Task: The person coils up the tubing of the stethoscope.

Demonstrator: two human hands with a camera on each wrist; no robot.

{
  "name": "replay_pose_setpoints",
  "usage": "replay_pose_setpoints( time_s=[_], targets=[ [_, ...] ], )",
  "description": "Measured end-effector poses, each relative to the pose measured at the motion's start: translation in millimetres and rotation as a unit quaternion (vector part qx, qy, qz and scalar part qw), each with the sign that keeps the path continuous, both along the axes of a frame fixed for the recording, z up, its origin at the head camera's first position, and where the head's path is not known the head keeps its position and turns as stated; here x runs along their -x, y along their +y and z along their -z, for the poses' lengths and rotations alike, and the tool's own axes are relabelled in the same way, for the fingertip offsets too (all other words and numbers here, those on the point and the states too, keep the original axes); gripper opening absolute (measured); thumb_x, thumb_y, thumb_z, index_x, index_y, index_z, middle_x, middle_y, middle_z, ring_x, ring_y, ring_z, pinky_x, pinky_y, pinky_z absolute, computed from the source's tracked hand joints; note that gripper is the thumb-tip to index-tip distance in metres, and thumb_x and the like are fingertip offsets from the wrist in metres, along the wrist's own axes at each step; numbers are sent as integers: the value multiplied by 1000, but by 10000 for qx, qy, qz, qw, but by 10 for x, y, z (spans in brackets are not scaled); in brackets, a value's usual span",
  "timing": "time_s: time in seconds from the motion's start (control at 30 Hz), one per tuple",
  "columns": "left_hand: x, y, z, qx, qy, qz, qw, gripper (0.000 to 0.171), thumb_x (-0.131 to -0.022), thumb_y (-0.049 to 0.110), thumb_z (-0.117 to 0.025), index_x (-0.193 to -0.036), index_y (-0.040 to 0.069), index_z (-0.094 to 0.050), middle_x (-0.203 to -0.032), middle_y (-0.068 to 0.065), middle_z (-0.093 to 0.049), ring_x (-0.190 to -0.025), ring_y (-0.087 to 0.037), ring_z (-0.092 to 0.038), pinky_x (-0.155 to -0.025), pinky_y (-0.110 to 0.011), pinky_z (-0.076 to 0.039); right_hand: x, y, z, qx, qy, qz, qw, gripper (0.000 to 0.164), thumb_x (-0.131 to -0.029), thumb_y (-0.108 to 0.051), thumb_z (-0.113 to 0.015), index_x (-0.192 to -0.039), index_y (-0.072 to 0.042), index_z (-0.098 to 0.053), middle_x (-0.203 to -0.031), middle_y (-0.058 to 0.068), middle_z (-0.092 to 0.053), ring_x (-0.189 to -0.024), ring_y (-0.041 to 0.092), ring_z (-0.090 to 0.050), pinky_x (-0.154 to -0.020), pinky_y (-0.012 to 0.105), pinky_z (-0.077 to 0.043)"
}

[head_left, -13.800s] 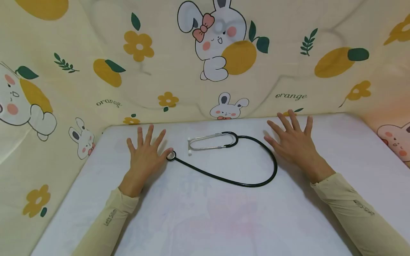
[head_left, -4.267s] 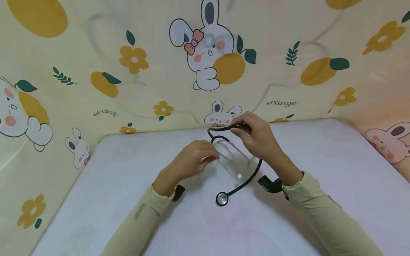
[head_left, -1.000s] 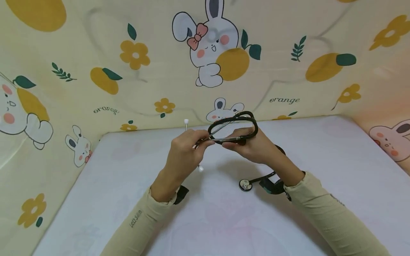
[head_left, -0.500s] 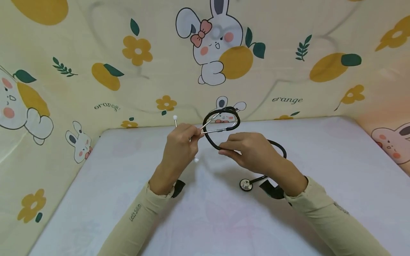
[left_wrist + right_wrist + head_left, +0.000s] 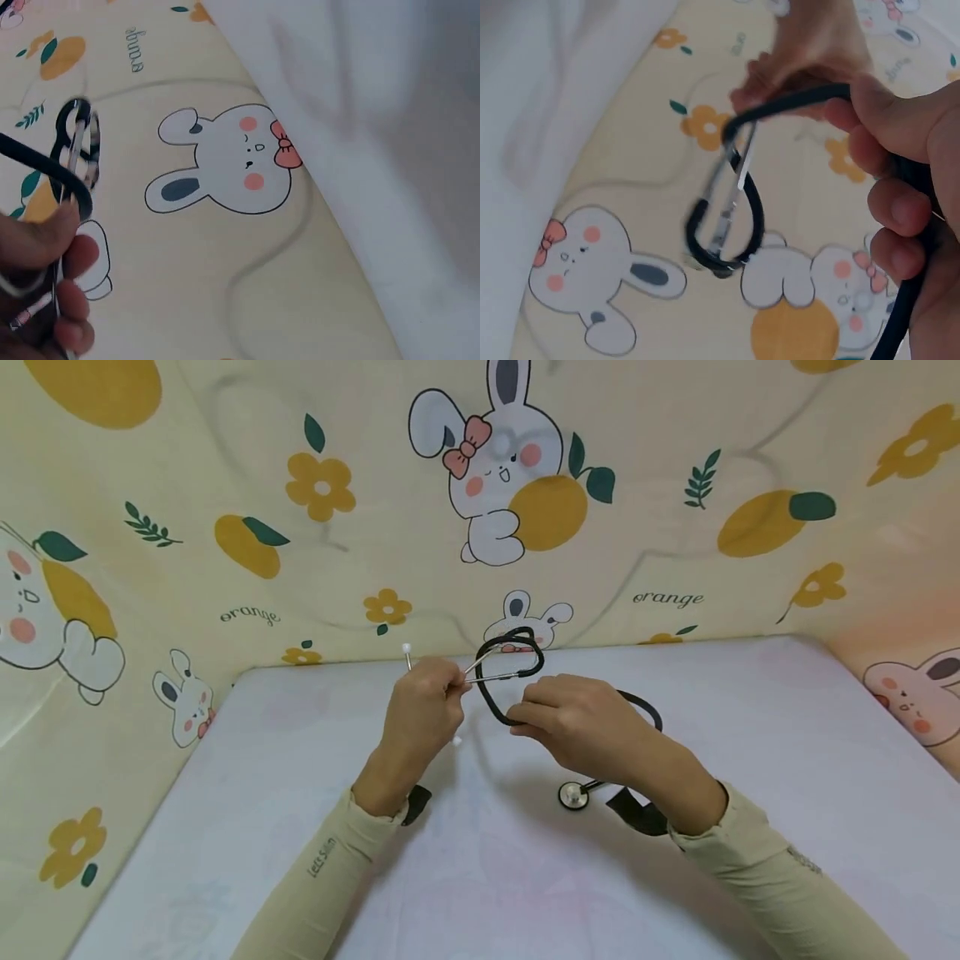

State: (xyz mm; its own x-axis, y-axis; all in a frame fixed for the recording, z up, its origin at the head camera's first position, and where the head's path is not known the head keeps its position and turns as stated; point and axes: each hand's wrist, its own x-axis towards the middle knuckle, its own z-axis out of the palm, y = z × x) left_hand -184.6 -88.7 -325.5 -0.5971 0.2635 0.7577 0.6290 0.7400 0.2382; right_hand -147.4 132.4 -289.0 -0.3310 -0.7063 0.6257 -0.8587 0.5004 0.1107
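In the head view, my left hand (image 5: 420,714) pinches the metal ear tubes (image 5: 495,677) of a black stethoscope above the table. One white ear tip (image 5: 407,648) pokes out beyond the knuckles, another below the hand. The black tubing (image 5: 491,704) bends in a loop around the yoke end and runs into my right hand (image 5: 581,722), whose curled fingers grip it. Beyond that hand the tubing comes out again and curves down to the round chest piece (image 5: 573,796), low beside the right wrist. In the right wrist view, the tubing (image 5: 802,99) passes between thumb and fingers.
A white-covered table (image 5: 465,877) lies under both hands. Behind it rises a cream cloth backdrop (image 5: 420,527) printed with rabbits, oranges and flowers. Dark wrist-worn pieces, one of them a black mount (image 5: 637,814), jut beneath the wrists.
The stethoscope lay flat between open hands at first; both hands now hold it raised. In the last second, my right hand came away from the yoke end and moved down onto the tubing.
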Motion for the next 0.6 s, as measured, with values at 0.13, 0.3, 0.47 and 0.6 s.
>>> replay_pose_setpoints(
  time_s=[0.13, 0.3, 0.47, 0.6],
  targets=[
    [-34, 52, 7, 1027, 115, 465, 9936, 17, -79, -7, -74, -72, 5, -64, -71, -4, -65, -69, -20, -61, -65, -30, -54, 41, 79, -50, 365, -79, 171, 9992, 13, -80, -12, -82, -91, -12, -75, -80, -3, -63, -70, 12, -57, -62, 25, -49],
    [-99, 134, -17, 2120, 497, 1436, 9654, 17, -86, -1, -72, -75, 9, -63, -68, 1, -62, -65, -13, -52, -64, -23, -47, 136, 190, -72, 819, -195, 401, 9956, 13, -78, -9, -83, -88, -10, -76, -79, -2, -65, -73, 12, -59, -62, 26, -50],
    [-153, 171, -49, 2199, 557, 2444, 9428, 16, -89, 1, -70, -78, 11, -63, -72, 5, -63, -70, -11, -51, -72, -21, -46, 237, 288, -55, 1222, -928, 533, 9867, 12, -79, -6, -82, -88, -11, -75, -83, -2, -67, -75, 9, -60, -62, 25, -49],
    [-177, 193, -63, 1870, 518, 2969, 9350, 14, -87, 5, -75, -80, 11, -64, -75, 6, -64, -72, -9, -53, -73, -19, -46, 299, 368, -54, 1445, -1607, 489, 9751, 11, -81, -8, -80, -89, -15, -75, -82, -6, -66, -71, 5, -54, -62, 20, -44]
  ],
)
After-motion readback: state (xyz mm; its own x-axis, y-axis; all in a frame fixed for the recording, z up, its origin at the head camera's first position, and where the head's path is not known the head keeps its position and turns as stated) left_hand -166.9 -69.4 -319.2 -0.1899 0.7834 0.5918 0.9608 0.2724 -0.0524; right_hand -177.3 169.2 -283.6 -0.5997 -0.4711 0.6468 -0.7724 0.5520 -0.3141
